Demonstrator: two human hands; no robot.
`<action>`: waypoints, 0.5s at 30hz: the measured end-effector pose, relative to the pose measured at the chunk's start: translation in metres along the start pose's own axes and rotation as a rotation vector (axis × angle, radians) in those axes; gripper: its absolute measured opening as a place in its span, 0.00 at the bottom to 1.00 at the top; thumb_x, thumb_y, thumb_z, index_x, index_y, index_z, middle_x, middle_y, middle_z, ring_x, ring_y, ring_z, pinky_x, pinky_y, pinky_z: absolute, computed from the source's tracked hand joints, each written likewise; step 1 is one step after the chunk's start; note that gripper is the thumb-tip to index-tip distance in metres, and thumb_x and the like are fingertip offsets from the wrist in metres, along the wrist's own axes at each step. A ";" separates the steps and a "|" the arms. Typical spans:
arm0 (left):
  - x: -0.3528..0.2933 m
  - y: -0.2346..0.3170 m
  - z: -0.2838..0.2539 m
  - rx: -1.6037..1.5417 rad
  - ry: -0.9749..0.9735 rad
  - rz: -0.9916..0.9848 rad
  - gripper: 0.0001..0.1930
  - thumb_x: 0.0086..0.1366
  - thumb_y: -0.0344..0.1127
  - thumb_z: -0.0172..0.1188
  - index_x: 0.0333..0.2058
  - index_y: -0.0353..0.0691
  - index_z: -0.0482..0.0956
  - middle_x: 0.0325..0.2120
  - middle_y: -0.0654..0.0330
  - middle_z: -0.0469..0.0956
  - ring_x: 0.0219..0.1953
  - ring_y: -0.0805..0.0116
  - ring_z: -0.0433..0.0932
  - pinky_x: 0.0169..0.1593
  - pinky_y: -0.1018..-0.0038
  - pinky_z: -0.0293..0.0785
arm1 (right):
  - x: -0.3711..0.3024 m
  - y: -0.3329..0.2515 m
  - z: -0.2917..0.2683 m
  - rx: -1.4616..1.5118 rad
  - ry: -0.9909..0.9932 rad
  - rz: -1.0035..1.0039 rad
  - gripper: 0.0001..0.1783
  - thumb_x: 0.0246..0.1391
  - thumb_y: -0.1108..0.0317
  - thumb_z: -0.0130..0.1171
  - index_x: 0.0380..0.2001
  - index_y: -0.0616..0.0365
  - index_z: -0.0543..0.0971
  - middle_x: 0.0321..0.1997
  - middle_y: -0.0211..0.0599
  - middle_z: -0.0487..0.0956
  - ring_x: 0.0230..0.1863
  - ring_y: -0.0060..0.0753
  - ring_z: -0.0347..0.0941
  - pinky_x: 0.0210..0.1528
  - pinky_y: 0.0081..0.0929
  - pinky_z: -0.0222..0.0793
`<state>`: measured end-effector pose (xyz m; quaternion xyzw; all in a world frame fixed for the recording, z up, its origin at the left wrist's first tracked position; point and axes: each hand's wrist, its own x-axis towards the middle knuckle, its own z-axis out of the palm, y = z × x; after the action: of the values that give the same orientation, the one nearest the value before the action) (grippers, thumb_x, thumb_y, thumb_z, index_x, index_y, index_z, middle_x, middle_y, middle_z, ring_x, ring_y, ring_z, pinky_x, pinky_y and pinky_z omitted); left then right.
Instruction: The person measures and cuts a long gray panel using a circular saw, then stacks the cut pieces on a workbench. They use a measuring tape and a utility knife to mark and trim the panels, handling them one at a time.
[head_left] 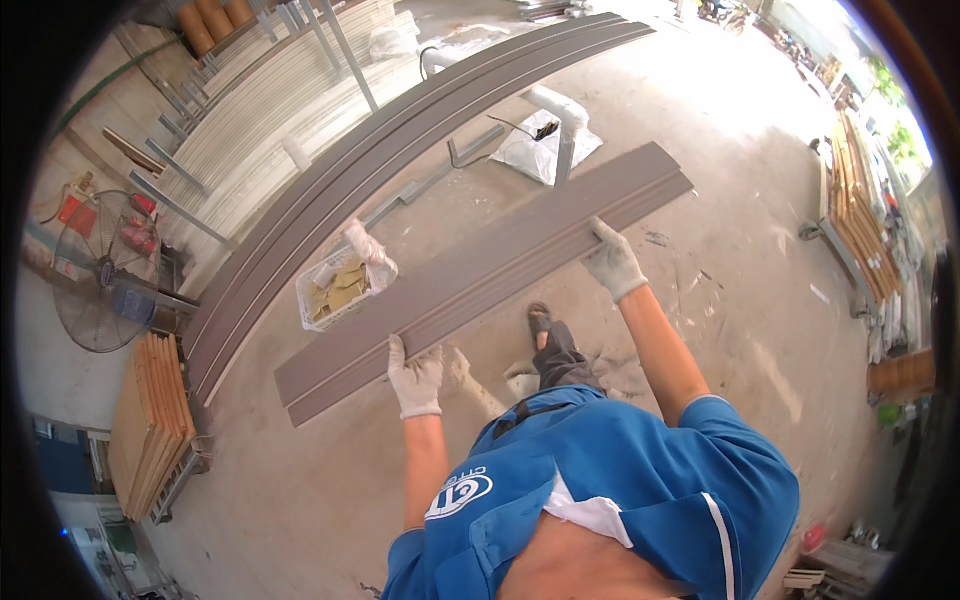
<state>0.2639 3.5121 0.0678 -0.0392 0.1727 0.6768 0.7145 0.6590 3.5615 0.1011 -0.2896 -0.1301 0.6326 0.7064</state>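
Note:
Stretched across in front of me is a grey-brown grooved plank (470, 275), its right end farther off than its left. My left hand (415, 382), in a white work glove, grips the near edge left of the middle, thumb on top and the other fingers partly hidden. My right hand (614, 262), gloved the same way, holds that edge toward the right end; some fingers are out of sight under the plank. Just beyond the plank, longer boards of the same colour (330, 200) lie on a metal support (405, 193).
A white plastic basket (318, 322) of yellow-brown pieces and a wrapped pinkish roll (370, 255) sit behind the plank. Farther back lies a white sack (520, 155). A standing fan (107, 270) and stacked panels (150, 430) are left; a loaded cart (860, 210) stands right.

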 end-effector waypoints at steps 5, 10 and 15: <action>0.141 -0.019 0.020 -0.092 0.070 0.026 0.22 0.68 0.35 0.64 0.58 0.36 0.73 0.58 0.51 0.77 0.60 0.52 0.75 0.63 0.46 0.73 | 0.177 0.000 0.013 -0.026 -0.036 0.067 0.15 0.64 0.66 0.62 0.52 0.58 0.79 0.56 0.32 0.81 0.58 0.31 0.76 0.63 0.36 0.71; 0.236 -0.038 0.027 -0.131 0.179 0.088 0.23 0.68 0.36 0.65 0.58 0.36 0.73 0.58 0.51 0.76 0.60 0.52 0.75 0.62 0.46 0.73 | 0.305 0.016 0.011 -0.021 0.078 0.155 0.17 0.62 0.67 0.64 0.53 0.57 0.78 0.56 0.32 0.81 0.60 0.34 0.75 0.66 0.40 0.70; 0.296 -0.051 0.036 -0.125 0.252 0.159 0.25 0.68 0.36 0.65 0.61 0.36 0.71 0.61 0.51 0.74 0.63 0.51 0.71 0.64 0.47 0.71 | 0.374 0.028 0.009 -0.012 0.148 0.221 0.23 0.63 0.68 0.63 0.60 0.58 0.73 0.60 0.38 0.79 0.64 0.40 0.72 0.69 0.43 0.68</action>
<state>0.3280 3.8004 0.0034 -0.1545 0.2210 0.7303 0.6277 0.6932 3.9272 0.0244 -0.3521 -0.0489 0.6826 0.6384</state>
